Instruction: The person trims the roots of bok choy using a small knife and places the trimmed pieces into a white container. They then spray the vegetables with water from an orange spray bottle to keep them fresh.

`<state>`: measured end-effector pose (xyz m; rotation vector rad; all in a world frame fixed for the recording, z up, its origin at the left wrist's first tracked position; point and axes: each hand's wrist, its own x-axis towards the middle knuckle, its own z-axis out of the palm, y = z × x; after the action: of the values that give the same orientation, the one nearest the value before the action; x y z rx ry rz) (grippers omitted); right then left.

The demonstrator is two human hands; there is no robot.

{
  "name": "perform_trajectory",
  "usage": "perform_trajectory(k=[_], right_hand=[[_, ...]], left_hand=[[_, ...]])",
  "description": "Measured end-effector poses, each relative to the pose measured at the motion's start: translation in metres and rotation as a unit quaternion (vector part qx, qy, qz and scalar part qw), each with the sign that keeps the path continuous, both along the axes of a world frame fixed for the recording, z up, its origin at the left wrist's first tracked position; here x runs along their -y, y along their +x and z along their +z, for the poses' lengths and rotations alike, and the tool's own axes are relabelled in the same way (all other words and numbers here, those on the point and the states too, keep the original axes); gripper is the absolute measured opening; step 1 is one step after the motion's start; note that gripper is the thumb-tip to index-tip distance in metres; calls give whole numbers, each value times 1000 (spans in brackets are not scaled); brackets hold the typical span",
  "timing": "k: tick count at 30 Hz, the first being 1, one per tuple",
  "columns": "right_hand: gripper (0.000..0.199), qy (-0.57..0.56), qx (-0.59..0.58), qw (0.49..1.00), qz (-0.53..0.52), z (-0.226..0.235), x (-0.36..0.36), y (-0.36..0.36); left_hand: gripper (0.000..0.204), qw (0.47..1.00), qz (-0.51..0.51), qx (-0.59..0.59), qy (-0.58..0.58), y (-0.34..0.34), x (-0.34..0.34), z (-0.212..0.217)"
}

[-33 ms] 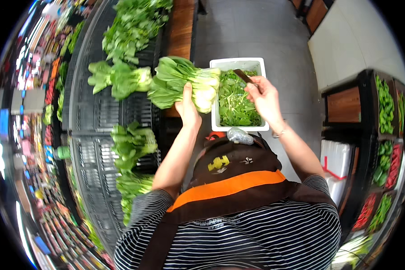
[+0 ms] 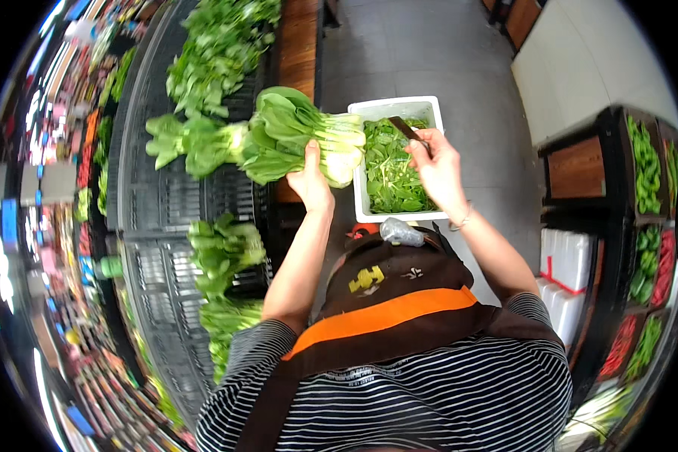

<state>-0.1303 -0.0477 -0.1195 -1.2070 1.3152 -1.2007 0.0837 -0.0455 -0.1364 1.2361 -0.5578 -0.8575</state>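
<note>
My left hand (image 2: 311,183) is closed round the lower side of a bunch of bok choy (image 2: 290,135), thumb on top. Its pale stalk ends point right, toward a white foam box (image 2: 399,216), and its leaves point left. In my right hand (image 2: 437,167) is a dark flat-bladed knife (image 2: 405,128), gripped between thumb and fingers. The blade's tip points up and left over the box, apart from the bok choy. Loose green leaves and trimmings (image 2: 392,169) lie inside the box.
On the left, a black slatted display rack (image 2: 158,279) bears more bok choy (image 2: 222,252) and leafy greens (image 2: 215,56). A wooden ledge (image 2: 297,56) runs along it. At right stand shelves of green peppers (image 2: 642,169) and white foam boxes (image 2: 561,264). A brown apron (image 2: 407,275) is in front of me.
The view has shifted slightly. My left hand and the bok choy are a little further left; the right hand still holds the knife over the box.
</note>
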Motion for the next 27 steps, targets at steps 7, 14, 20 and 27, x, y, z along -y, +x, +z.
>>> perform_trajectory(k=[7, 14, 20, 27], right_hand=[[13, 51, 162, 982, -79, -32, -7, 22], [18, 13, 97, 992, -84, -21, -19, 14], [26, -118, 77, 990, 3, -21, -38, 23], [39, -232, -67, 962, 126, 9, -25, 5]], left_hand=[[45, 995, 8, 64, -72, -1, 43, -3], [52, 900, -174, -367, 157, -6, 36, 33], [41, 855, -146, -462, 185, -1, 12, 35], [46, 842, -166, -476, 193, 4, -14, 51]])
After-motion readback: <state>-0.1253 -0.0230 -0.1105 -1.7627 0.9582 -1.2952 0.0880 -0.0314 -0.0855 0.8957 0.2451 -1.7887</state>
